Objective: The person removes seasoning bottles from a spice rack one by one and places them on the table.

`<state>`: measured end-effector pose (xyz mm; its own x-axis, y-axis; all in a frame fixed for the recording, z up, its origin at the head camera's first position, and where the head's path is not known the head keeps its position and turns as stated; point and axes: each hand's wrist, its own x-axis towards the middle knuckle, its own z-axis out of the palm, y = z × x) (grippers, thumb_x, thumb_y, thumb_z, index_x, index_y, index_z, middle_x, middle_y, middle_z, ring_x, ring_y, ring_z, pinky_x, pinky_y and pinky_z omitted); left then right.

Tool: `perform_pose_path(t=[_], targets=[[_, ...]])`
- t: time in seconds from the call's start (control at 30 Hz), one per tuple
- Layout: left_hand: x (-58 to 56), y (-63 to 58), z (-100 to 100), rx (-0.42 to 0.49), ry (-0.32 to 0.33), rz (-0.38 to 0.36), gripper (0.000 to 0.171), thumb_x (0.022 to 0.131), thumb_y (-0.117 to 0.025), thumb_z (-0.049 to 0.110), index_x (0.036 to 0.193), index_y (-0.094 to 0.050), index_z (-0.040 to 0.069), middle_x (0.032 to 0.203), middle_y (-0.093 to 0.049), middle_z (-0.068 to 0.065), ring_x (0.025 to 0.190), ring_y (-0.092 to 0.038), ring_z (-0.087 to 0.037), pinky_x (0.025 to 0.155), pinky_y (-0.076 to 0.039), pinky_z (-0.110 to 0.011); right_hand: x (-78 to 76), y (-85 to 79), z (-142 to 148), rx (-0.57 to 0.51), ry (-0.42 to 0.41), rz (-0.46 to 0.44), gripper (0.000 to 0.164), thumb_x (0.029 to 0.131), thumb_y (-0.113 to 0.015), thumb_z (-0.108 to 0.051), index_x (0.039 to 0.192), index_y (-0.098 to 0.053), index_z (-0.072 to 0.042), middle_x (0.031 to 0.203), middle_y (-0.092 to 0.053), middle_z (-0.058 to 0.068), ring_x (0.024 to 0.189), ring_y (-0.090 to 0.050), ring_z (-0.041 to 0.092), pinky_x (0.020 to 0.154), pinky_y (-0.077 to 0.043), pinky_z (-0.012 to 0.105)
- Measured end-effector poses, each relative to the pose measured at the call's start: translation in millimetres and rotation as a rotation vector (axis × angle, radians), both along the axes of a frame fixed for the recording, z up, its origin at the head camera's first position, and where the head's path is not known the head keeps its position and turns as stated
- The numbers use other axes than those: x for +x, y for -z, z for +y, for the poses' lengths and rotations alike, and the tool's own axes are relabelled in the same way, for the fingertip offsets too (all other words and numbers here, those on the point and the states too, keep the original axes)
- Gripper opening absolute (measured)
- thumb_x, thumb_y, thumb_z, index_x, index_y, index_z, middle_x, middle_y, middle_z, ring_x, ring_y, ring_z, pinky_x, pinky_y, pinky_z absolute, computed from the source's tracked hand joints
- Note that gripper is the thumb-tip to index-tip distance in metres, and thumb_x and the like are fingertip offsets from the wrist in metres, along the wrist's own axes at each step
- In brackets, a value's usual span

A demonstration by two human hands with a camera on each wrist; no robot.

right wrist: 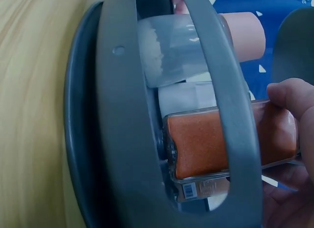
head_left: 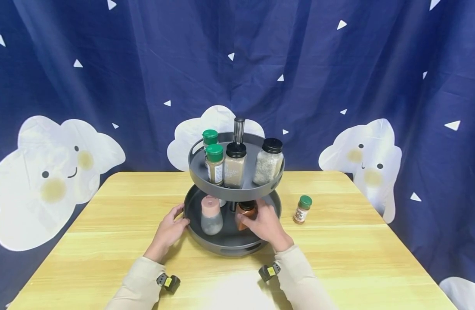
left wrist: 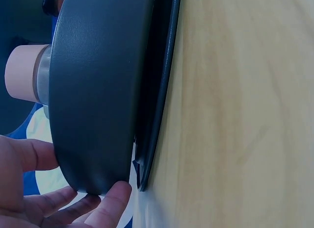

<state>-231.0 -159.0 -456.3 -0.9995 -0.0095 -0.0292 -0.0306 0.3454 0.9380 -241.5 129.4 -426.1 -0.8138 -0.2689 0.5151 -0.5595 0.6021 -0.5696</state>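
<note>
My right hand (head_left: 266,221) reaches under the upper tier of a dark grey two-tier turntable organizer (head_left: 237,249) and grips a spice jar (right wrist: 196,144) of orange-red powder with a black lid. In the right wrist view, the thumb lies along the jar's side and its base is low behind the slotted tray wall. At the lower tray's left side, my left hand (head_left: 170,230) touches the outer wall with thumb and fingertips. A pink-capped shaker (head_left: 211,215) stands on the lower tray, with a white container partly hidden behind it.
On the upper tier are two green-capped spice bottles (head_left: 215,165), a black-lidded brown spice jar (head_left: 234,168) and a black-lidded jar of pale contents (head_left: 269,163). Another green-capped bottle (head_left: 302,209) stands on the wooden table (head_left: 338,258) to the right. A blue curtain (head_left: 299,51) hangs behind.
</note>
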Motion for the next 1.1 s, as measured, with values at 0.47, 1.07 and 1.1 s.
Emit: perform_pose_path(t=[0.47,1.07,1.1], targets=[[0.2,1.2,-1.1,0.017,0.015,0.001,0.058,0.092,-0.049,0.008,0.145,-0.028,0.002,0.153,-0.025,-0.024,0.129,-0.042,-0.036,0.101,-0.046,-0.047,-0.9,-6.7,11.4,-0.018,0.032,-0.007,0.059,0.077,-0.076,-0.024,0.127,-0.048,-0.012,0.093,-0.068,0.008,0.063,-0.056,0.01,0.053,-0.05,0.029],[1.3,-0.6,-0.6,0.016,0.013,-0.003,0.058,0.092,-0.049,0.007,0.145,-0.028,0.002,0.153,-0.025,-0.024,0.13,-0.04,-0.036,0.101,-0.046,-0.048,-2.8,-11.3,22.0,-0.043,0.031,-0.038,0.054,0.077,-0.076,-0.02,0.123,-0.048,-0.013,0.094,-0.067,0.009,0.07,-0.063,0.014,0.057,-0.055,0.03],[1.3,-0.5,-0.5,0.013,0.012,-0.003,0.058,0.092,-0.049,0.007,0.145,-0.028,0.002,0.153,-0.026,-0.024,0.13,-0.04,-0.036,0.101,-0.046,-0.048,-2.4,-11.8,22.4,-0.047,0.033,-0.044,0.054,0.077,-0.076,-0.019,0.123,-0.048,-0.013,0.095,-0.067,0.009,0.071,-0.063,0.015,0.057,-0.056,0.031]])
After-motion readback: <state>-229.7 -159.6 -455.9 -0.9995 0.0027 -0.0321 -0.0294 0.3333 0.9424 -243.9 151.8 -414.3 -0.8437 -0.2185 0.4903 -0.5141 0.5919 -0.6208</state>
